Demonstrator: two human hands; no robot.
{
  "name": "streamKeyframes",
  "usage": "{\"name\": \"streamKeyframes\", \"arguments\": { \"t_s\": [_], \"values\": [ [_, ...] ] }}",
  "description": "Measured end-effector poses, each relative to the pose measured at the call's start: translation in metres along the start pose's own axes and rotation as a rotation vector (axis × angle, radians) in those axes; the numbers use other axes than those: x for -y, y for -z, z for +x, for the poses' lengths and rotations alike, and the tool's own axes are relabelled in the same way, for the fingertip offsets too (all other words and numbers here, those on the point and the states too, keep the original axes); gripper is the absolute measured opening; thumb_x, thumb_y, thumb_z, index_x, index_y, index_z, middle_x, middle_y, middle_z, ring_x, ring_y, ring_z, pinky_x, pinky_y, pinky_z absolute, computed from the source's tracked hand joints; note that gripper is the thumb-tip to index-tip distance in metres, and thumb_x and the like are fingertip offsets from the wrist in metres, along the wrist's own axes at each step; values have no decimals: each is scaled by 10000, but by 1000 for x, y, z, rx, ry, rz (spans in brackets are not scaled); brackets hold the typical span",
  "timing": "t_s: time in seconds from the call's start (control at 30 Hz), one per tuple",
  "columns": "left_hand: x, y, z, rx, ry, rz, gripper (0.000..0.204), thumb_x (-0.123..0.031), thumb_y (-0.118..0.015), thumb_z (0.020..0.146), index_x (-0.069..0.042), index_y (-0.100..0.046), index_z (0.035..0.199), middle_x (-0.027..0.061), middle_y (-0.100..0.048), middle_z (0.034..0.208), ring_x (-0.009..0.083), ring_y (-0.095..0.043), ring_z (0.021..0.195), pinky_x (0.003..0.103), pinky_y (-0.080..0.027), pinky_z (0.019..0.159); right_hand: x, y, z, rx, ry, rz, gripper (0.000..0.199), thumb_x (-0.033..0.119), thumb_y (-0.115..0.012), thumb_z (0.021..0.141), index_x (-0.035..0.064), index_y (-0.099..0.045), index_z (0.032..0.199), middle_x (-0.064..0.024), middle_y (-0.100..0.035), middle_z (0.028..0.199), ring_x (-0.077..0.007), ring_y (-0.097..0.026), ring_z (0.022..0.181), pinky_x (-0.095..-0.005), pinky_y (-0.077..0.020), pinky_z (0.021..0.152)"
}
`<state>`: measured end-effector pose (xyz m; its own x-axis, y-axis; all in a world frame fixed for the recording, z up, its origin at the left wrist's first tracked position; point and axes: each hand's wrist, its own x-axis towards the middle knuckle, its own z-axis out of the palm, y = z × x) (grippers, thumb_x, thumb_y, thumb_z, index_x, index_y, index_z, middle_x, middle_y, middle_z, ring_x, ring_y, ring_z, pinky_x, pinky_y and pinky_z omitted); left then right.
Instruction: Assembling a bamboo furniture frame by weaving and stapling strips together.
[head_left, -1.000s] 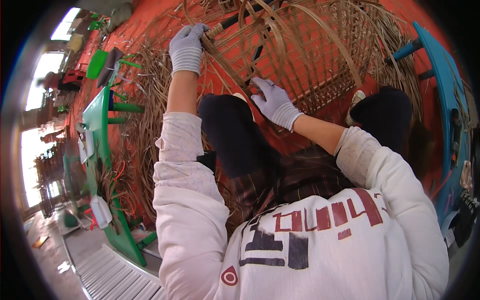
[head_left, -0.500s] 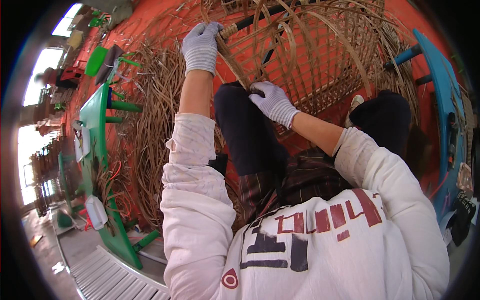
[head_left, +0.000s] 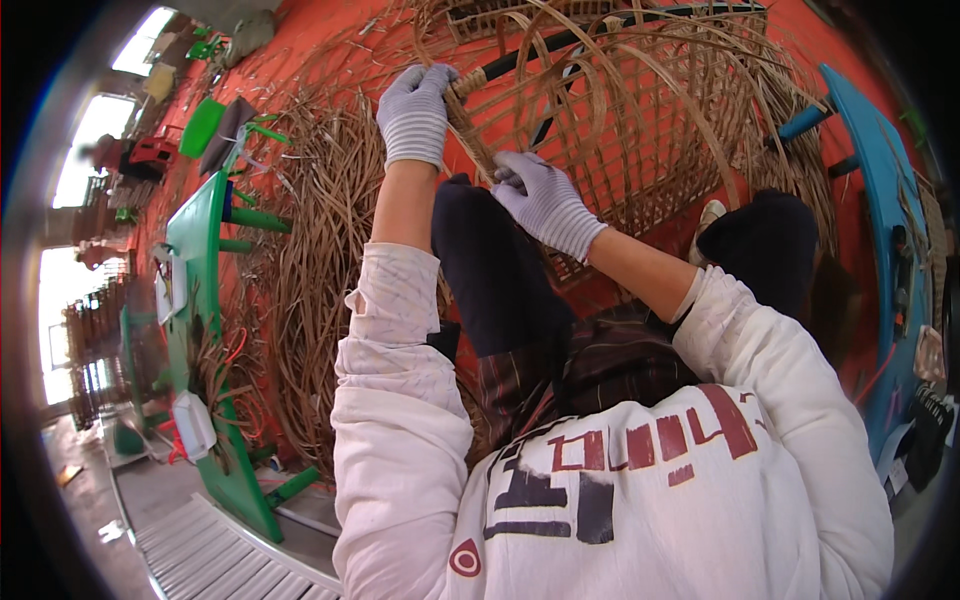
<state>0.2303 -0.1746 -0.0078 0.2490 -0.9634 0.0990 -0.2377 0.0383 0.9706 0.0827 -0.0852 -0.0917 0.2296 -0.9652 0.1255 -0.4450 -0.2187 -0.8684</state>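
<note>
Fingers of the grey-gloved left hand [head_left: 415, 112] are curled shut around a wrapped tan cane strip [head_left: 470, 125] at its upper end, where it meets the dark curved rim bar [head_left: 560, 42] of the half-woven rattan frame [head_left: 650, 130]. From that grip the strip runs down and to the right toward the grey-gloved right hand [head_left: 545, 200], which pinches its lower stretch. The right hand sits nearer the body, the left farther up. Loose pale cane strands [head_left: 310, 260] lie heaped on the red floor to the left.
</note>
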Motion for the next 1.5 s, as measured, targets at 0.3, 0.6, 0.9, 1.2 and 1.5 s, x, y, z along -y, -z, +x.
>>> {"name": "streamKeyframes", "arguments": {
  "t_s": [0.3,0.6,0.9,1.2,1.5],
  "values": [
    [-5,1,-9,-6,-4,83,226,-237,-654,870,-30,-744,848,42,-590,637,122,-490,593,296,-434,593,13,8,4,-109,89,-193,343,150,-626,884,28,-565,1198,-183,-639,993,-321,-666,870,-403,-540,785],
    [-7,1,-16,-3,16,-42,224,-222,-650,882,-21,-743,853,28,-589,638,98,-485,598,271,-411,583,18,28,9,-11,173,-159,382,139,-650,878,44,-549,1233,-157,-637,989,-278,-672,863,-369,-545,783],
    [-13,0,-20,16,-6,-52,207,-193,-630,898,-24,-744,862,22,-629,688,89,-502,599,266,-417,576,51,-1,7,-18,438,-84,250,135,-640,838,35,-630,1067,-157,-619,1046,-355,-613,990,-426,-491,911],
    [-10,2,-18,37,29,-109,201,-184,-637,889,-18,-747,862,29,-653,714,97,-529,648,270,-441,614,37,22,26,-306,269,42,301,141,-644,885,22,-612,1159,-147,-639,1040,-248,-676,912,-333,-542,802],
    [10,3,16,1,-9,-29,205,-192,-633,876,-27,-754,862,47,-670,729,119,-572,662,276,-465,638,35,25,55,-93,217,-87,374,196,-662,879,62,-612,1225,-127,-651,1069,-241,-677,945,-321,-541,851]
  ]
}}
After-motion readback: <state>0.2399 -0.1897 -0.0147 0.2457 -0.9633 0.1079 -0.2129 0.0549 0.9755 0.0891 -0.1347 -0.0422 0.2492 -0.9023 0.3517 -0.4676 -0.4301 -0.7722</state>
